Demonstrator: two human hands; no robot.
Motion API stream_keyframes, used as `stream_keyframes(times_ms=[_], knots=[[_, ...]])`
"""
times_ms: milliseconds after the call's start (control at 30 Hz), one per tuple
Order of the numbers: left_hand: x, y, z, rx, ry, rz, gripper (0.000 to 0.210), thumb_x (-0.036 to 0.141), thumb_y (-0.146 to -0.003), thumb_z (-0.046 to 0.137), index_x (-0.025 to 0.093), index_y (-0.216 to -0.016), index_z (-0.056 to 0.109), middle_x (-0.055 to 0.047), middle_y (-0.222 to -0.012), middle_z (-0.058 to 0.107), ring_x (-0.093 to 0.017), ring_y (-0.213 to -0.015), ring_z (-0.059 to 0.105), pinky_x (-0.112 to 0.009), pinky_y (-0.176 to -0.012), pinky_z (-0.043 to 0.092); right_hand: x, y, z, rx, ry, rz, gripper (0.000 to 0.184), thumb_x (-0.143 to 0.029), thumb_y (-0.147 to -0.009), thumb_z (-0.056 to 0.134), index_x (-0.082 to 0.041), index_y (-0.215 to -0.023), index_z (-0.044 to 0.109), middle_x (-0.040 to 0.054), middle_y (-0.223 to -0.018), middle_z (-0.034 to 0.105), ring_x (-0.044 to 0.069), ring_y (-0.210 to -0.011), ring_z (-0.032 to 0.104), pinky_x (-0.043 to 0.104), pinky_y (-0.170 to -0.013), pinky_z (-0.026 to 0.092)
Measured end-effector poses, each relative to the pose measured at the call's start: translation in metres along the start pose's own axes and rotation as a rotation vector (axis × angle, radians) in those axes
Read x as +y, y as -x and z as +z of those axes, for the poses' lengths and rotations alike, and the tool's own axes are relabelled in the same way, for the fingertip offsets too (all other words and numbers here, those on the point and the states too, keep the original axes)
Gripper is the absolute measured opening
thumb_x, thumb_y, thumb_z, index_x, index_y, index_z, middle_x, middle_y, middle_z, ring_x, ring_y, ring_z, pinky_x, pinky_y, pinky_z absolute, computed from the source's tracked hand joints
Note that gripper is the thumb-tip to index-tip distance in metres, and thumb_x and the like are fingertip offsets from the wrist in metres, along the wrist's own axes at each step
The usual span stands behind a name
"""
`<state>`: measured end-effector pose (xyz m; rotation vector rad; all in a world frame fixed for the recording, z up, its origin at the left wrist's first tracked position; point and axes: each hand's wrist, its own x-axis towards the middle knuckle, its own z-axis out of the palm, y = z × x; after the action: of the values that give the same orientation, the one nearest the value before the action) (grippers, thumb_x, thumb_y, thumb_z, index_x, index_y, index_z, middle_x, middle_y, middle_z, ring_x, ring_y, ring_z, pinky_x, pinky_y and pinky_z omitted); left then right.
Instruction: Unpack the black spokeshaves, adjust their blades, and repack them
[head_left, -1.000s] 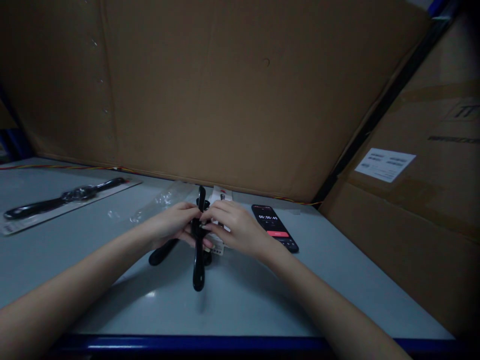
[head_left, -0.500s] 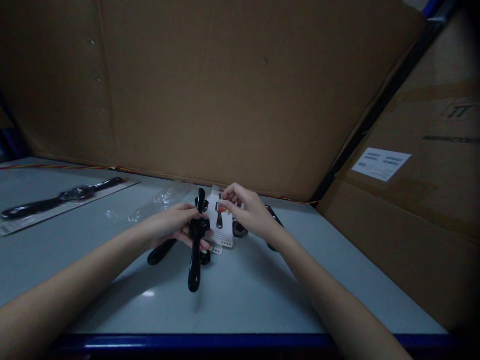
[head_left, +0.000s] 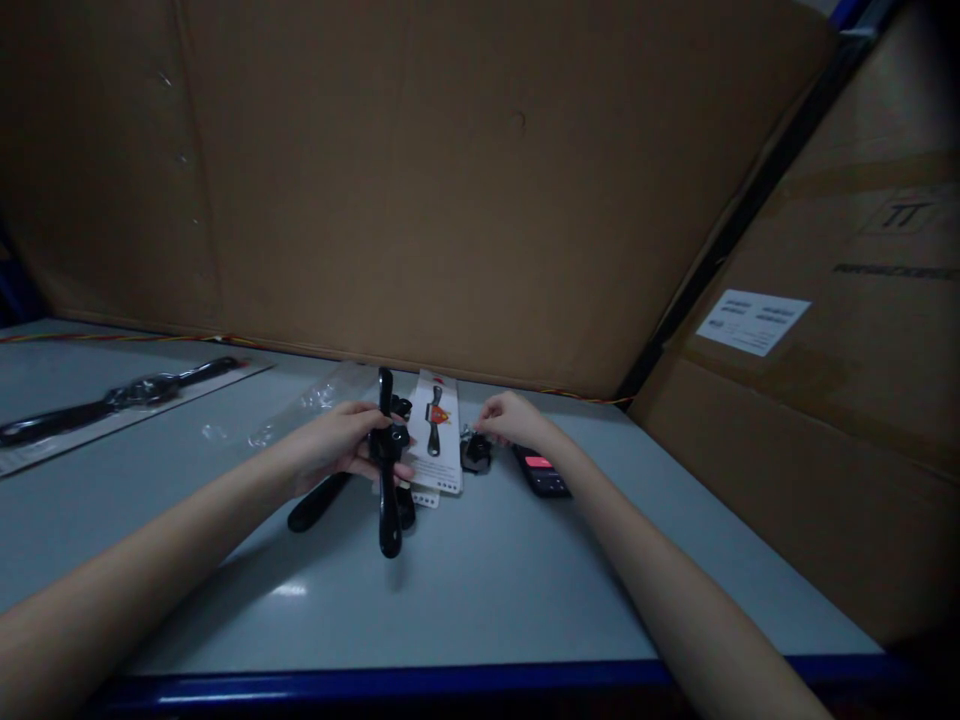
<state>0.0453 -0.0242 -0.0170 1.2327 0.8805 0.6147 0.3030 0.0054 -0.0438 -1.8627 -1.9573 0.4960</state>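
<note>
My left hand (head_left: pixel 346 440) is closed around the middle of a black spokeshave (head_left: pixel 389 500), which stands nearly upright in the view with a handle at each end. Beneath that hand, other black handles (head_left: pixel 319 503) lie on the table. My right hand (head_left: pixel 514 420) is pinched over a small pile of dark and shiny metal parts (head_left: pixel 475 452); what its fingertips hold is too small to make out. Between the hands lies a white printed card (head_left: pixel 439 440) with a picture of a spokeshave, and another card sticks out below it.
A carded spokeshave in clear plastic (head_left: pixel 142 395) lies at the left. Empty clear packaging (head_left: pixel 300 405) rests behind my left hand. A black phone (head_left: pixel 541 472) with a lit screen lies by my right forearm. Cardboard walls (head_left: pixel 420 200) close the back and right.
My right hand has moved right and down, from above the printed card to the small metal parts. The phone's screen has come into view. My left hand still grips the spokeshave.
</note>
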Motion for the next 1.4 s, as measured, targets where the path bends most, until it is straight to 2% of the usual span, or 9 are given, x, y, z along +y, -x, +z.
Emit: stream_keyframes(times_ms=[133,267,367,433,567,867,1067,1200,1400], knots=[[0.002,0.001,0.003,0.023,0.015,-0.006,0.044,0.026,-0.08,0.049,0.007,-0.118,0.038,-0.016,-0.091,0.065,-0.027,-0.076,0.067,-0.041,-0.069,0.055,-0.001,0.001,0.002,0.09,0.056,-0.009,0.018,-0.033,-0.068,0.063,-0.015,-0.068,0.061,0.003,-0.061,0.061,0.012,-0.054,0.055,0.02,-0.049,0.035],[0.001,0.001,0.007,0.028,0.028,0.014,0.046,0.024,-0.08,0.049,0.006,-0.12,0.038,-0.014,-0.084,0.066,-0.028,-0.074,0.067,-0.042,-0.07,0.054,-0.025,0.011,0.002,0.204,-0.029,-0.116,0.023,-0.039,-0.075,0.056,-0.016,-0.08,0.06,0.0031,-0.073,0.061,0.012,-0.064,0.055,0.02,-0.053,0.036],[-0.001,0.001,0.009,0.004,0.034,0.042,0.044,0.025,-0.08,0.049,0.01,-0.12,0.041,-0.012,-0.084,0.066,-0.027,-0.075,0.067,-0.042,-0.069,0.054,-0.054,0.026,0.01,-0.089,-0.354,-0.244,0.035,-0.048,-0.08,0.046,-0.015,-0.078,0.059,0.0014,-0.065,0.058,0.01,-0.054,0.052,0.02,-0.047,0.037],[-0.002,0.001,0.01,0.0,0.014,0.053,0.041,0.024,-0.081,0.049,0.011,-0.119,0.043,-0.011,-0.08,0.067,-0.025,-0.074,0.067,-0.039,-0.068,0.054,-0.069,0.036,0.019,-0.244,-0.46,-0.283,0.037,-0.051,-0.077,0.051,-0.015,-0.074,0.058,-0.0001,-0.059,0.055,0.009,-0.051,0.051,0.021,-0.047,0.038],[-0.002,0.003,0.014,-0.002,-0.031,0.017,0.041,0.023,-0.082,0.046,0.013,-0.121,0.042,-0.01,-0.077,0.068,-0.022,-0.067,0.067,-0.034,-0.06,0.054,-0.081,0.046,0.031,-0.251,-0.584,-0.296,0.029,-0.042,-0.074,0.058,-0.016,-0.063,0.052,-0.002,-0.054,0.052,0.008,-0.047,0.049,0.021,-0.045,0.036],[0.001,0.007,0.017,-0.072,-0.079,0.037,0.048,0.034,-0.078,0.055,0.014,-0.12,0.045,-0.011,-0.093,0.067,-0.02,-0.071,0.067,-0.032,-0.062,0.054,-0.076,0.043,0.014,-0.327,-0.583,-0.272,0.037,-0.042,-0.07,0.062,-0.016,-0.051,0.043,-0.0055,-0.044,0.045,0.004,-0.039,0.04,0.018,-0.039,0.028],[0.007,0.009,0.011,-0.082,-0.044,0.029,0.045,0.034,-0.078,0.055,0.012,-0.117,0.046,-0.014,-0.098,0.065,-0.021,-0.076,0.067,-0.033,-0.066,0.053,-0.064,0.037,-0.01,-0.293,-0.59,-0.109,0.03,-0.039,-0.071,0.061,-0.016,-0.057,0.047,-0.0058,-0.047,0.045,0.004,-0.04,0.039,0.017,-0.038,0.026],[0.01,0.003,-0.003,0.068,-0.147,0.049,0.041,0.034,-0.08,0.051,0.015,-0.115,0.041,-0.013,-0.099,0.064,-0.022,-0.071,0.067,-0.034,-0.061,0.054,-0.035,0.023,-0.028,-0.204,-0.46,0.048,0.031,-0.037,-0.074,0.059,-0.015,-0.054,0.047,-0.0048,-0.044,0.044,0.004,-0.037,0.038,0.017,-0.036,0.023],[0.009,-0.006,-0.021,0.312,-0.417,0.087,0.031,0.031,-0.082,0.042,0.018,-0.109,0.033,-0.008,-0.077,0.065,-0.022,-0.057,0.065,-0.034,-0.048,0.051,-0.006,0.009,-0.023,-0.36,-0.229,0.204,0.03,-0.037,-0.076,0.056,-0.013,-0.057,0.056,0.002,-0.049,0.057,0.008,-0.041,0.05,0.018,-0.038,0.032]])
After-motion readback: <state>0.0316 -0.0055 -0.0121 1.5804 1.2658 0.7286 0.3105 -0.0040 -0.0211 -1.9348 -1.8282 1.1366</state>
